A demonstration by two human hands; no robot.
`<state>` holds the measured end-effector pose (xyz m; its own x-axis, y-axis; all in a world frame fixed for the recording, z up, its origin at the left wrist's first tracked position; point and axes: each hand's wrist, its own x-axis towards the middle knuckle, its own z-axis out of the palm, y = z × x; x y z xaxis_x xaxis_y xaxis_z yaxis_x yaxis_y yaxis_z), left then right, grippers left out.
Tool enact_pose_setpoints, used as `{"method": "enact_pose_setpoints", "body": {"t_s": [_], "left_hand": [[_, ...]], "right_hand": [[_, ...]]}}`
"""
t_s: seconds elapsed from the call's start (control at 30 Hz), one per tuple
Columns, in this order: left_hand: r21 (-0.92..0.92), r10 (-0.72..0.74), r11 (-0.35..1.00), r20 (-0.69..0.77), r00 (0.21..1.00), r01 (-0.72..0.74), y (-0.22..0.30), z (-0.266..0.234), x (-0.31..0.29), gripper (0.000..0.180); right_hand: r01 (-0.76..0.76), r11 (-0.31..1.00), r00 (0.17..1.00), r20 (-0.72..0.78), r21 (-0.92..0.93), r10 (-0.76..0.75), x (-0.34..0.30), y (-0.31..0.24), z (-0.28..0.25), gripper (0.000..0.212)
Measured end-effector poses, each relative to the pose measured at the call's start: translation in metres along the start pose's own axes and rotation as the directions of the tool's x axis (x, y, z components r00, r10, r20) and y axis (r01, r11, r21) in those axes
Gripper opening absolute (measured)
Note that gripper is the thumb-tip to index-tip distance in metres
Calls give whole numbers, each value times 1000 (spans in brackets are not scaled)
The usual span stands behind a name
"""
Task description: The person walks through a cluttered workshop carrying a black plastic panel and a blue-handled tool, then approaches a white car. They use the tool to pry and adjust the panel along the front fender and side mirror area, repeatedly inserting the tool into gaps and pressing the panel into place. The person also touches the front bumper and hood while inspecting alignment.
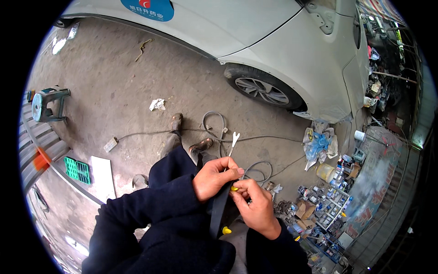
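Observation:
In front of my body I hold a long black trim strip (220,212). My left hand (212,178) is closed on its upper end, thumb on top. From behind those fingers sticks up a pale metal tool with a forked end (235,138); its lower part is hidden, and it seems to sit in the same grip. My right hand (256,206) is closed, its thumb and fingertips pinching a small yellow clip (234,188) at the strip's edge. Lower down, a second yellow clip (226,230) sits against the strip, beyond both hands.
A pale car with its wheel (264,87) stands ahead. Cable (214,114) loops over the floor by my feet. At right lie a plastic bag (318,145) and a rack of bottles (335,208). At left are a stool (48,105) and a green tool case (77,170).

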<state>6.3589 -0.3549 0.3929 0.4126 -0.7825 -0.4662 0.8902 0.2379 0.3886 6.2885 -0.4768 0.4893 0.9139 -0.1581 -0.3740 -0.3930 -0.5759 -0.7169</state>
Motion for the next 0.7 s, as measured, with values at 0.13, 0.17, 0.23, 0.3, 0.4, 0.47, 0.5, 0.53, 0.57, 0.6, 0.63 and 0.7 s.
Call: {"method": "enact_pose_setpoints", "body": {"t_s": [0.13, 0.17, 0.23, 0.3, 0.4, 0.47, 0.5, 0.53, 0.57, 0.6, 0.63, 0.7], "left_hand": [[-39, -9, 999, -26, 1000, 8, -5, 0, -11, 12], [-42, -8, 999, -34, 999, 7, -9, 0, -14, 12], [-48, 8, 999, -36, 999, -10, -17, 0, -17, 12], [-49, 32, 998, -27, 999, -33, -28, 4, -22, 12], [-48, -5, 999, -37, 999, 3, -45, 8, -29, 12], [-109, -57, 992, -16, 998, 55, -56, 8, -31, 11], [-137, -86, 987, -2, 996, 85, -64, 7, -32, 11], [-204, -102, 973, 35, 994, 107, -74, 4, -28, 10], [-224, -99, 968, 69, 993, 112, -83, 4, -29, 10], [-244, -91, 963, 103, 990, 114, -89, 5, -31, 10], [-264, -83, 957, 137, 987, 117, -94, 7, -32, 10], [-257, -67, 961, 149, 987, 104, -100, 11, -36, 9]], "right_hand": [[5, 1000, 999, 54, -5, -5, -4, 1, 0, 17], [0, 1000, 998, 58, 9, 0, -8, 2, 1, 16], [23, 999, 998, 52, 49, -26, -14, 7, 3, 16], [50, 997, 996, 69, 63, -54, -23, 14, 1, 16], [123, 992, 984, 123, 35, -126, -36, 27, -4, 16], [213, 977, 966, 154, 0, -210, -42, 41, -5, 17], [229, 973, 962, 152, -1, -226, -45, 46, -5, 17], [246, 969, 958, 150, -6, -243, -46, 51, -6, 17], [263, 965, 955, 147, -11, -258, -48, 55, -9, 17], [191, 981, 960, 204, 23, -192, -51, 54, -14, 20], [207, 978, 962, 181, 8, -205, -55, 56, -18, 21], [232, 972, 964, 142, -22, -227, -65, 60, -21, 23]]}}
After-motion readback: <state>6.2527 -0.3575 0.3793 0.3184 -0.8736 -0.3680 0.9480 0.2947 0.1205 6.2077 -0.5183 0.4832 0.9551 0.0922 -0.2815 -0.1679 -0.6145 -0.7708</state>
